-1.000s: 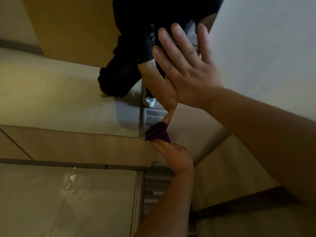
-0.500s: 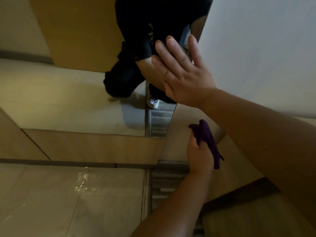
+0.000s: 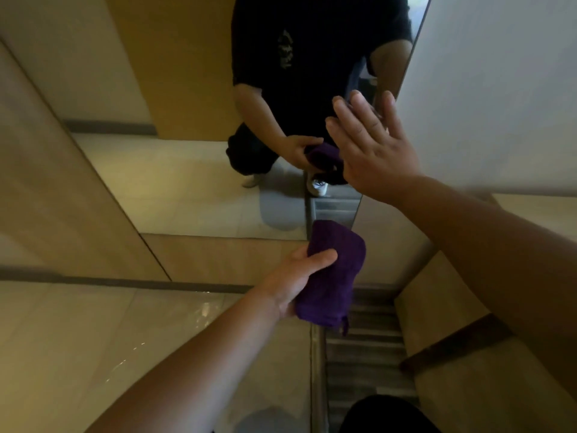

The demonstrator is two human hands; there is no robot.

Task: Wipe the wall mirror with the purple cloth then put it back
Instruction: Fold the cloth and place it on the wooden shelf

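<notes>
Down near the mirror's lower edge, the left hand [image 3: 296, 276] grips the purple cloth [image 3: 331, 276], its thumb lying across the near face of the bundle and the other fingers wrapped out of sight behind it, so the hand is clamped on the fabric. The cloth is folded into a thick pad, its top corner reaching up over the bottom of the mirror [image 3: 193, 170] and a small loop hanging from its lower end; whether it actually presses on the glass cannot be told. Higher and to the right, the right hand [image 3: 374, 151] is held flat with the fingers straight and slightly spread, palm toward the glass near the mirror's right edge, holding nothing; the fingertips look to be at the surface, but contact is not certain. The glass shows the person's dark shirt and trousers, white shoes, and the reflected hand with its cloth. A pale wall [image 3: 499, 89] runs up on the right beside the mirror. A tan skirting band [image 3: 218, 257] sits under the glass, and the glossy tiled floor [image 3: 93, 339] spreads out near the camera, with a ribbed metal strip [image 3: 365, 364] below the cloth.
</notes>
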